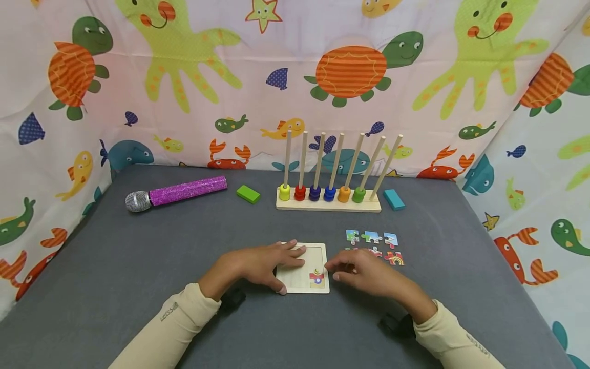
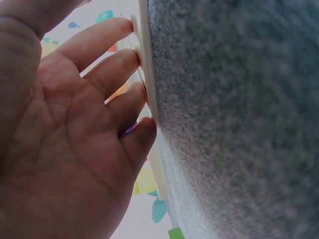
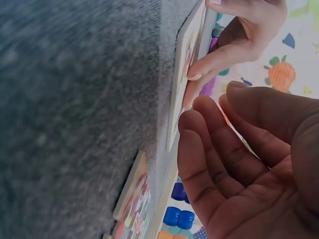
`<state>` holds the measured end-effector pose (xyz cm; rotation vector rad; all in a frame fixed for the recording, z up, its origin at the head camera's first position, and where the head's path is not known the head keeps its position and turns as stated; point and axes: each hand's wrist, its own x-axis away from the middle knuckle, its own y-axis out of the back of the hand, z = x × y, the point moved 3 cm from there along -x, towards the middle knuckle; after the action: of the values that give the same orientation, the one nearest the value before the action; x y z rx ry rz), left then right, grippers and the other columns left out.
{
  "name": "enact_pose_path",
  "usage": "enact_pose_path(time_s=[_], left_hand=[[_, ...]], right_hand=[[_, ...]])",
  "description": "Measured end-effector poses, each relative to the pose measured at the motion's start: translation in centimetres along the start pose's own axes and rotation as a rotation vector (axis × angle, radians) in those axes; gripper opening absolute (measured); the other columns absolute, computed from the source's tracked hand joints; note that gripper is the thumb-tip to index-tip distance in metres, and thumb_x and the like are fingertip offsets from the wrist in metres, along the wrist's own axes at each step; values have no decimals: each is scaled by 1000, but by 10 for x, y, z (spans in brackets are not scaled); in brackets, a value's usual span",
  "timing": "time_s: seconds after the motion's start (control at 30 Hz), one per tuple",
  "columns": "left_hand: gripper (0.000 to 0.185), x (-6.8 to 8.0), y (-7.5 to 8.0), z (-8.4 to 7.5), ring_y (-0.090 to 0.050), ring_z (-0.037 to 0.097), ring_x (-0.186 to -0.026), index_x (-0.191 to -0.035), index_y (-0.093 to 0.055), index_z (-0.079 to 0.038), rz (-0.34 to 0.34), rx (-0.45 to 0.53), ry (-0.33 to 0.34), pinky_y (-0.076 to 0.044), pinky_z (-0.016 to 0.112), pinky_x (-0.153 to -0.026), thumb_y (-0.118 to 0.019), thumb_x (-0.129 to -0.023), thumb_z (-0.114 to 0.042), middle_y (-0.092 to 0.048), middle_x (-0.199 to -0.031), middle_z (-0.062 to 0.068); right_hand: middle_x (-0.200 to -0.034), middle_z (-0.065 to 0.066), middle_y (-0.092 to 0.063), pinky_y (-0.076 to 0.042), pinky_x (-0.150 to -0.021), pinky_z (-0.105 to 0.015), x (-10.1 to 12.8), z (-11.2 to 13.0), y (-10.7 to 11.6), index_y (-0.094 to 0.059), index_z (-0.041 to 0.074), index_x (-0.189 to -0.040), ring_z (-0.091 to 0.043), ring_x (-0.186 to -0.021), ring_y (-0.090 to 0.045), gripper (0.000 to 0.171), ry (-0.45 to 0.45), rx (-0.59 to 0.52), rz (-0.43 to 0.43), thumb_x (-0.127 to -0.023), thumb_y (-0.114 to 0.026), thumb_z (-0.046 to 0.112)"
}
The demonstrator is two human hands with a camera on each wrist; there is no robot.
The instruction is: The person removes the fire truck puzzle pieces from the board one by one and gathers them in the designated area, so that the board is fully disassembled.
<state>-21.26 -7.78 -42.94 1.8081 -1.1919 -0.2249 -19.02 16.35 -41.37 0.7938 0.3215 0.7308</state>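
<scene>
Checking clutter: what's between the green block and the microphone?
Nothing: in the head view only bare grey table lies between the green block and the microphone.

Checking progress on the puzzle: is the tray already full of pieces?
No. In the head view the puzzle tray holds just one piece near its right side, and the loose pieces lie on the table beside it.

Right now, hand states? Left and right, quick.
Left hand: open, straight fingers pressing on the puzzle board.
Right hand: open, relaxed, holding nothing, beside the board.
</scene>
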Motion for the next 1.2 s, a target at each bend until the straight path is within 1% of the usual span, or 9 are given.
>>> enact_pose_path(time_s=[0.17, 0.27, 0.43, 0.6, 0.77, 0.93, 1.03, 1.13, 1.2], left_hand=[[72, 0, 3, -2, -3, 19, -147, -147, -44, -15, 3, 8, 8, -11, 42, -117, -77, -85, -28, -19, -160, -3], [72, 1, 4, -2, -4, 19, -147, -147, -44, -15, 7, 10, 12, -11, 43, -117, -77, -85, -28, -19, -160, -4], [72, 0, 4, -2, -3, 18, -147, -148, -44, -15, 7, 8, 10, -11, 42, -117, -77, -85, -28, -18, -160, -4], [72, -1, 4, -1, -4, 19, -147, -147, -45, -13, -2, 10, -8, -11, 41, -117, -77, -84, -27, -19, -160, -2], [71, -3, 1, 0, -5, 19, -147, -147, -45, -14, -4, 7, -21, -12, 41, -117, -77, -84, -28, -20, -159, -3], [72, -3, 1, 0, -5, 19, -147, -147, -45, -14, -11, 11, -26, -12, 43, -117, -78, -84, -27, -21, -159, -2], [71, 0, 3, 0, -5, 21, -147, -147, -46, -13, -18, 12, -34, -11, 43, -117, -78, -84, -26, -21, -159, -1], [72, 0, 2, -1, -5, 20, -147, -147, -45, -15, -19, 2, -34, -10, 42, -117, -78, -84, -27, -22, -159, -2], [72, 0, 0, -1, -6, 19, -147, -147, -45, -17, -12, -6, -31, -11, 42, -117, -78, -84, -28, -22, -159, -3]], right_hand=[[-108, -2, -69, -53, -80, -32, -6, 2, -4, -70, 5, -114, -9, -94, -62, 22, 18, -54, 26, -94, -64, 8], [-108, -3, -69, -53, -81, -30, -10, 2, -6, -70, 4, -115, -9, -94, -62, 22, 22, -74, 42, -94, -63, 5], [-106, -3, -69, -53, -77, -27, -15, 1, -8, -70, 4, -114, -7, -89, -61, 22, 27, -53, 41, -93, -64, 3], [-103, -3, -70, -53, -75, -28, -19, 2, -9, -70, 3, -112, -8, -87, -63, 21, 46, -47, 46, -92, -65, 3], [-96, 0, -68, -51, -68, -25, -20, 3, -14, -69, 4, -113, -7, -77, -60, 22, 47, -49, 47, -91, -67, 4], [-104, -1, -62, -50, -67, -25, -20, 8, -16, -69, 8, -113, -8, -76, -57, 22, 84, -31, 35, -91, -67, 6], [-107, -2, -60, -51, -67, -26, -24, 12, -19, -68, 7, -117, -8, -77, -56, 26, 96, -34, 30, -91, -67, 4], [-101, 0, -60, -50, -66, -26, -26, 15, -20, -67, 6, -119, -8, -76, -55, 29, 75, -48, 21, -90, -67, 1], [-96, 2, -61, -49, -63, -25, -26, 15, -23, -67, 5, -118, -8, -74, -55, 29, 57, -69, 30, -90, -66, 1]])
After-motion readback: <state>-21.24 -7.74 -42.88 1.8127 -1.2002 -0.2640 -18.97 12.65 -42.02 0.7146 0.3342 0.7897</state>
